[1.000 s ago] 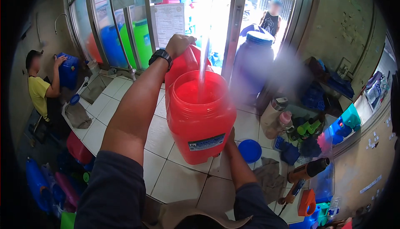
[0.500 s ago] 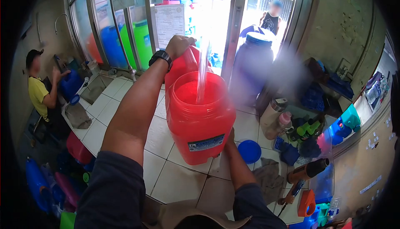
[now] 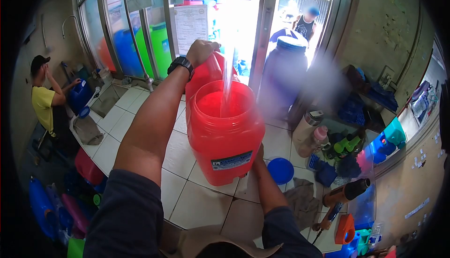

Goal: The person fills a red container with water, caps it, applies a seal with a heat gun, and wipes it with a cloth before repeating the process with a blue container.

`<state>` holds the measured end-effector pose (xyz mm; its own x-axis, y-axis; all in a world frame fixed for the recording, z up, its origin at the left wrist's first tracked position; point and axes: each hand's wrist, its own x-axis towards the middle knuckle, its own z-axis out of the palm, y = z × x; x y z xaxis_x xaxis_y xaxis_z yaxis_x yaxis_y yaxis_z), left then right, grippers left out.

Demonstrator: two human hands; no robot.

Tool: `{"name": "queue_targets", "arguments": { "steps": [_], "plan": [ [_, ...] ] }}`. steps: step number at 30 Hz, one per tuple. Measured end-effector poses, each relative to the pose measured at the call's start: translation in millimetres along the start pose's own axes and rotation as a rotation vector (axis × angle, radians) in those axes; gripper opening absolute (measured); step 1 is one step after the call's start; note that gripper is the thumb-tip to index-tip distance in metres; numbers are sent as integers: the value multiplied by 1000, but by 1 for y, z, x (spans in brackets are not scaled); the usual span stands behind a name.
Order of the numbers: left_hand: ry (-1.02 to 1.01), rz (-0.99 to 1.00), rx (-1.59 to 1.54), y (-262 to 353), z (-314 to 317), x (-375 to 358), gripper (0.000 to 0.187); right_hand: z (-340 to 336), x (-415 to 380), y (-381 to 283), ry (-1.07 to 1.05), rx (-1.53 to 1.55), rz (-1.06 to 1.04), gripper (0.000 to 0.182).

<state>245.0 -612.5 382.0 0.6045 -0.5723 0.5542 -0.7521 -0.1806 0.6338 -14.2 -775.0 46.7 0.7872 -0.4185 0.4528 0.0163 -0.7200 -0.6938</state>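
Note:
A red plastic container [image 3: 225,140] with a wide open mouth is held tilted over the white tiled counter [image 3: 201,201]. From above, a stream of water [image 3: 228,70] falls into its mouth. My left hand [image 3: 202,52] is closed on the container's top rear part, at the handle. Low on its right side is my right hand [image 3: 259,158], mostly hidden behind the container, so its fingers do not show. A round blue lid [image 3: 280,170] lies on the tiles just right of my right hand.
A large blue drum [image 3: 285,75] stands by the doorway. Bottles [image 3: 307,126], a grey cloth [image 3: 302,201] and a brown tumbler [image 3: 347,192] are on the right. At the left, a person in yellow [image 3: 44,101] touches a blue container [image 3: 79,96]. Another person [image 3: 305,26] is outside.
The person in yellow has raised a hand to the face and turned slightly. The person outside has shifted a little. My hands and the red container look unmoved.

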Motion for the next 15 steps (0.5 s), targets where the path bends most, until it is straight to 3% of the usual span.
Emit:
{"name": "queue_targets", "arguments": {
  "steps": [4, 15],
  "plan": [
    [-3, 38, 7, -6, 0, 2, 39, -3, 0, -5, -40, -11, 80, 82],
    [22, 22, -5, 0, 1, 0, 38, -4, -1, -8, -16, -7, 36, 82]
  ]
}}
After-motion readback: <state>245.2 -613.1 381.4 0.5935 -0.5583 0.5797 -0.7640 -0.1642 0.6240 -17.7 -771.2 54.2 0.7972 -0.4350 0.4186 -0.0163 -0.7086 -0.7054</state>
